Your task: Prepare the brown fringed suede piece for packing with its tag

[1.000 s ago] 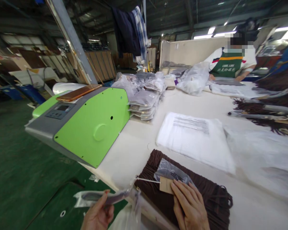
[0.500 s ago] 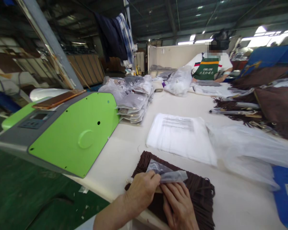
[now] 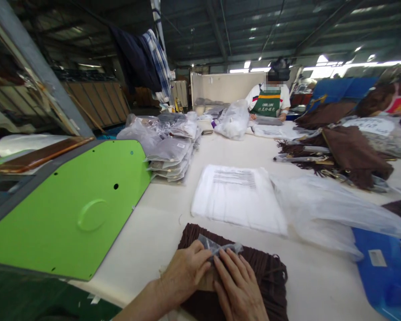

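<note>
A dark brown fringed textile piece (image 3: 270,276) lies at the near edge of the pale table. On its upper part is a crumpled clear plastic wrap (image 3: 209,243). The fingers of my left hand (image 3: 187,272) are pinched on the wrap's left part. My right hand (image 3: 239,283) lies with its fingers stretched out, fingertips on the wrap's lower edge. Between the hands shows a patch of tan material (image 3: 207,281). A folded white sheet stack with printed lines (image 3: 237,200) sits just beyond the brown piece.
A green-sided machine (image 3: 70,200) stands at the left, beside a stack of bagged items (image 3: 170,151). Clear plastic bags (image 3: 307,209) and a blue item (image 3: 377,267) lie to the right, brown fringed bags (image 3: 354,151) farther back. A person in a green apron (image 3: 267,104) is across the table.
The view has shifted, so the machine appears larger and farther left. My right hand's fingers have moved up over the plastic wrap, which looks flatter and more bunched.
</note>
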